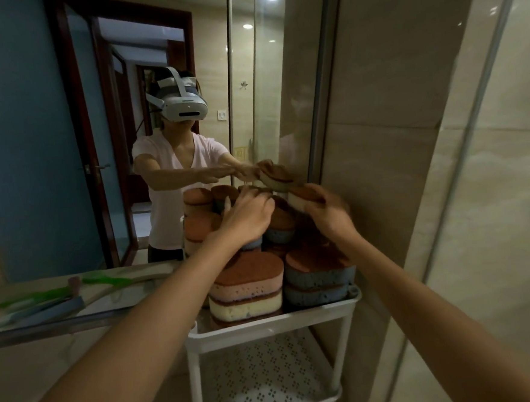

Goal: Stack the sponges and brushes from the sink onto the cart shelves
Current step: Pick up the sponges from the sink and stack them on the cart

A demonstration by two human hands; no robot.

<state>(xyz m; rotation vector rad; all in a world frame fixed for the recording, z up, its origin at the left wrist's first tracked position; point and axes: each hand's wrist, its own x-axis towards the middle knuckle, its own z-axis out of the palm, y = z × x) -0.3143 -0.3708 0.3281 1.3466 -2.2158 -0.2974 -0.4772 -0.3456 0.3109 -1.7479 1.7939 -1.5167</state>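
A brown-topped cream foam sponge (299,198) is pinched in the right hand (329,216) above rear sponge stacks (279,228) on the white tiered cart (275,321). One stack is touched by the left hand (247,217), its fingers spread. The sponge is best lowered flat and square, lest piles topple.

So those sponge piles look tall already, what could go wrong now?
1. The sponge gripped by the right hand is headed for the tall back stacks, which may topple under it.
2. The left hand is spread right over those stacks and could knock one.
3. The blue front stack sits against the low cart rim, so a nudge might tip it off.
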